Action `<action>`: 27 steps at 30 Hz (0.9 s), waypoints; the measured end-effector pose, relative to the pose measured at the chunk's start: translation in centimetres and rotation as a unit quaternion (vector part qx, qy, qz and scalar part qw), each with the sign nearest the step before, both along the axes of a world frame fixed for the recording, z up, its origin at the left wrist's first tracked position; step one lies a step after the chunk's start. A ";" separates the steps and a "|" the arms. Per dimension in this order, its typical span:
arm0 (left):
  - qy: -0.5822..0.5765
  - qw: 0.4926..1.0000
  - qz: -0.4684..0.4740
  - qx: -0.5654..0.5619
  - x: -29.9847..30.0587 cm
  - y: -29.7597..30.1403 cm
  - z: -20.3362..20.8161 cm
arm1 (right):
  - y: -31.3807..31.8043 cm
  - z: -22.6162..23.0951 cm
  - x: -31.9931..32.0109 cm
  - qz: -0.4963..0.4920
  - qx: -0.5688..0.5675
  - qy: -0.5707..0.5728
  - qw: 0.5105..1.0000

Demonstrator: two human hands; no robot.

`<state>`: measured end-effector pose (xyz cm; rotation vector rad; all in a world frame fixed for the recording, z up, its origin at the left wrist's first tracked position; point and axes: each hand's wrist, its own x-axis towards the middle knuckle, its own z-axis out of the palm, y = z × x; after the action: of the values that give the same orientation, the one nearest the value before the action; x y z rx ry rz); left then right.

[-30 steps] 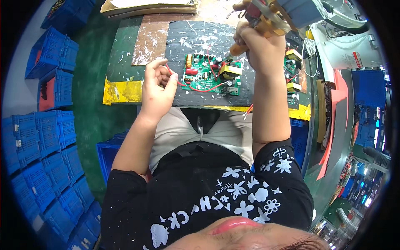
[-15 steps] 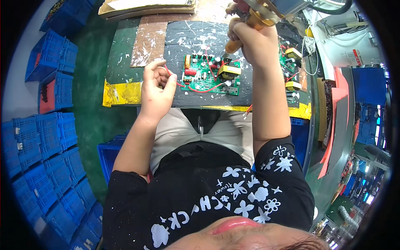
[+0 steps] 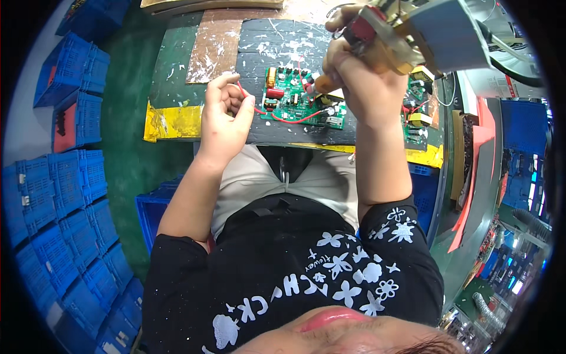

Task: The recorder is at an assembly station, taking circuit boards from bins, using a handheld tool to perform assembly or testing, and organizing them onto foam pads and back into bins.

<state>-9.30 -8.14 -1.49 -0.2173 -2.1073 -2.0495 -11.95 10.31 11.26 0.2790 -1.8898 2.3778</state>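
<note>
A green circuit board [image 3: 286, 111] with capacitors, a red component and a transformer lies on the black work mat [image 3: 277, 41]. My left hand [image 3: 227, 121] is at the board's left side, with thumb and fingers pinching a red wire [image 3: 295, 122] that runs along the board's near edge. My right hand [image 3: 371, 88] is closed around a glue gun [image 3: 395, 44] with an orange nozzle [image 3: 321, 84]. The nozzle points left and down over the board's far right part. My hand and the gun partly cover the transformer there.
Another circuit board [image 3: 417, 94] with yellow transformers lies to the right, past my right forearm. Yellow tape [image 3: 171, 123] covers the bench's front edge. Blue crates [image 3: 68, 183] are stacked on the left. A cardboard box [image 3: 206, 6] sits at the back.
My right hand and the glue gun have tilted and shifted slightly right and nearer, the nozzle now lying flatter over the board. My left hand keeps its pinch on the red wire.
</note>
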 end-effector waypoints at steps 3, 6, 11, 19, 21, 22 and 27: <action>0.003 1.000 -0.007 0.002 -0.1 0.3 0.2 | 0.1 -0.6 -0.7 -0.078 0.062 -0.052 0.994; 0.002 1.000 -0.007 0.003 -0.1 0.5 0.2 | 1.3 -2.6 -1.5 0.022 0.026 0.140 0.990; -0.007 1.000 -0.006 0.006 0.0 0.5 0.4 | 1.2 -2.5 -1.4 0.011 0.079 0.143 0.987; -0.006 1.000 -0.001 0.009 0.0 0.4 0.4 | 1.5 0.6 0.0 -0.015 0.061 0.029 0.998; -0.005 1.000 -0.004 0.006 -0.1 0.6 0.4 | 2.0 -4.1 -6.0 0.122 -0.068 0.277 0.951; -0.002 1.000 -0.006 0.008 -0.1 0.5 0.3 | 1.2 -4.4 -7.4 0.250 -0.190 0.497 0.809; -0.005 1.000 0.002 0.003 0.0 0.4 0.3 | 1.7 -1.1 -0.7 0.012 -0.016 0.015 1.000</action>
<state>-9.32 -7.78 -1.20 -0.2035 -2.1055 -2.0578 -12.64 12.06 10.19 0.3352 -1.8445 2.4017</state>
